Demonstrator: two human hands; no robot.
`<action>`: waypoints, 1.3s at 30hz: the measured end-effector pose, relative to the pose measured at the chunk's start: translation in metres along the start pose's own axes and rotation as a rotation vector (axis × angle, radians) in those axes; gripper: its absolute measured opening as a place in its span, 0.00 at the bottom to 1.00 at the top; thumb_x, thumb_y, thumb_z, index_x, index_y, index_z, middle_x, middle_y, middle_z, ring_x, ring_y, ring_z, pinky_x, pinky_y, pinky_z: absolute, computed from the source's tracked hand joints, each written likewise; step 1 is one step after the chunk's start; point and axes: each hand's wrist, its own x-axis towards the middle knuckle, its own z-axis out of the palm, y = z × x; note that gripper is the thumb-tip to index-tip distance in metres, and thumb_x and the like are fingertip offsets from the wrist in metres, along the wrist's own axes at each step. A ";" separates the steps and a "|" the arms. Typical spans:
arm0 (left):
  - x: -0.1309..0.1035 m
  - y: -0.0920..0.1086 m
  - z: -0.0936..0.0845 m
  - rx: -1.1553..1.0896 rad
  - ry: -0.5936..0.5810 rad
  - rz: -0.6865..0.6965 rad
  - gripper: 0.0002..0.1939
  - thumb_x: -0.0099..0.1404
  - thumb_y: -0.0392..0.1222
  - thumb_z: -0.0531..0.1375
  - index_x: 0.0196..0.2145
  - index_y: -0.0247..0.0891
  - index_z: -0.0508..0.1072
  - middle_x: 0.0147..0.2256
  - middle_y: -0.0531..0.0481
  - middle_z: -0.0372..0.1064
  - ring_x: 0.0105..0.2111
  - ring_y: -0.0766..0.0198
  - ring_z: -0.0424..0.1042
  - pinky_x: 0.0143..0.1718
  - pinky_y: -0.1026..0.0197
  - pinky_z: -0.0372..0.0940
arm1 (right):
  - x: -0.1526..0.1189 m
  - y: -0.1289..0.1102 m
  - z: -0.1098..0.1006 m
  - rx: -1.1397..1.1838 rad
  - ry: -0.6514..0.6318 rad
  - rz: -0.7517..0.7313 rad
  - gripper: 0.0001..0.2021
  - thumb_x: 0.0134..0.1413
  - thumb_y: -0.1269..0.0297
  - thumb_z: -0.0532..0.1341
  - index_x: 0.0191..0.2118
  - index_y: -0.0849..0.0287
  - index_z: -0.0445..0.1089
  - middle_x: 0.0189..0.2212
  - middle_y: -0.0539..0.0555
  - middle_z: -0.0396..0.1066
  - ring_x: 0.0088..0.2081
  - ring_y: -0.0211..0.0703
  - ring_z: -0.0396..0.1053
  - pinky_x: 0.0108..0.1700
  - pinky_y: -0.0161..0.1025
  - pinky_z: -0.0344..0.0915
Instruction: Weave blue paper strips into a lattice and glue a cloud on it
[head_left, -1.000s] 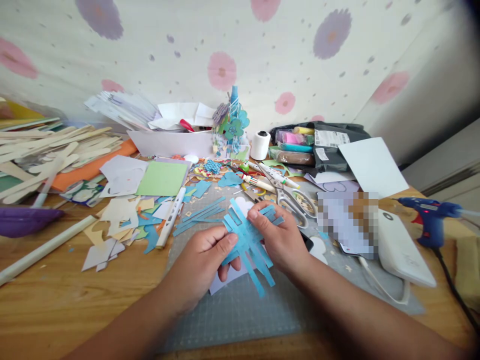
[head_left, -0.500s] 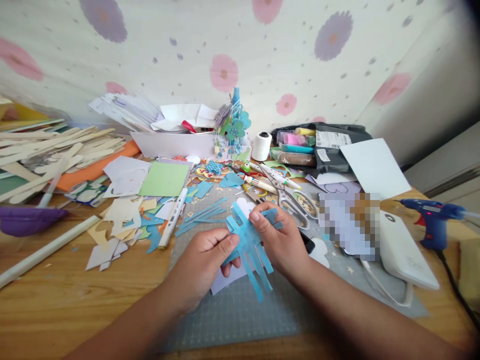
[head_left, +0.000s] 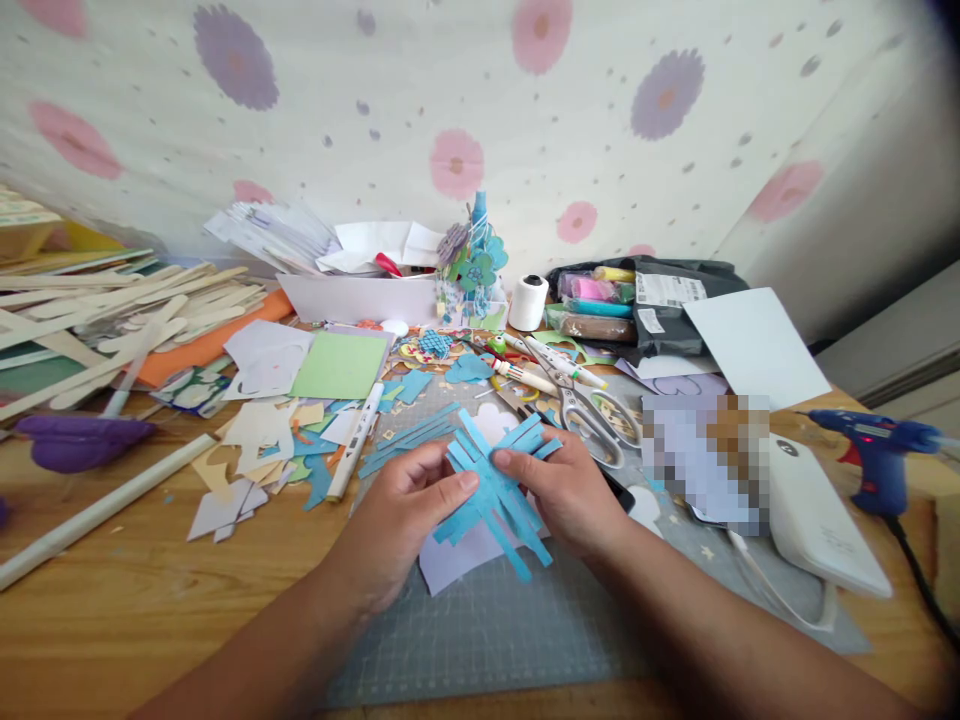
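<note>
Pinching a woven bunch of blue paper strips (head_left: 487, 490) takes both hands on my feed, and I'm reading the pose off the head camera. The forearms slant in from the two lower corners like an upside-down V, and the hands come close in the middle, just apart. The left hand (head_left: 401, 505) has its thumb laid flat on the near left of the weave with the fingers curled underneath, clamped on the paper. The right hand (head_left: 574, 490) mirrors it: thumb tip pressed on the upper right part, fingers tucked behind the strips (mostly hidden from where I sit, so I can't tell exactly how they're bent), also gripping.

The bunch sits in front of the person, above a lilac sheet (head_left: 450, 567) and the grey cutting mat (head_left: 480, 640), loose ends fanning out toward the near side. Just beyond the left hand, more loose blue strips (head_left: 409, 440) lie on the mat. The scissors (head_left: 574, 393) are past the right hand, and way off to the right the blue glue gun (head_left: 874, 437) rests by the edge of the wooden surface (head_left: 150, 610).
</note>
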 end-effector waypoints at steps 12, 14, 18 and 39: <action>0.005 -0.004 -0.002 0.045 0.264 0.063 0.12 0.52 0.45 0.67 0.26 0.36 0.71 0.20 0.58 0.66 0.20 0.70 0.62 0.21 0.68 0.59 | 0.001 -0.007 -0.006 -0.094 -0.281 0.121 0.16 0.42 0.59 0.70 0.36 0.59 0.68 0.24 0.47 0.70 0.24 0.36 0.67 0.29 0.33 0.64; 0.006 -0.006 -0.002 0.056 0.280 0.069 0.12 0.53 0.46 0.67 0.25 0.36 0.70 0.19 0.58 0.65 0.19 0.71 0.61 0.21 0.69 0.58 | 0.002 -0.008 -0.010 -0.200 -0.257 0.164 0.16 0.40 0.64 0.71 0.34 0.58 0.65 0.20 0.43 0.67 0.21 0.33 0.64 0.23 0.29 0.58; 0.006 -0.006 -0.004 0.076 0.263 0.048 0.14 0.53 0.48 0.67 0.29 0.36 0.71 0.22 0.55 0.69 0.22 0.67 0.67 0.24 0.65 0.65 | 0.005 -0.008 -0.018 -0.253 -0.226 0.195 0.16 0.38 0.66 0.70 0.30 0.57 0.62 0.17 0.41 0.64 0.20 0.32 0.61 0.23 0.29 0.55; 0.017 0.027 -0.066 1.094 0.205 0.207 0.07 0.58 0.43 0.58 0.28 0.41 0.74 0.29 0.50 0.71 0.30 0.57 0.68 0.32 0.58 0.59 | 0.007 -0.014 -0.031 -1.013 -0.251 -0.182 0.05 0.52 0.68 0.62 0.28 0.57 0.75 0.27 0.51 0.72 0.30 0.42 0.67 0.33 0.37 0.59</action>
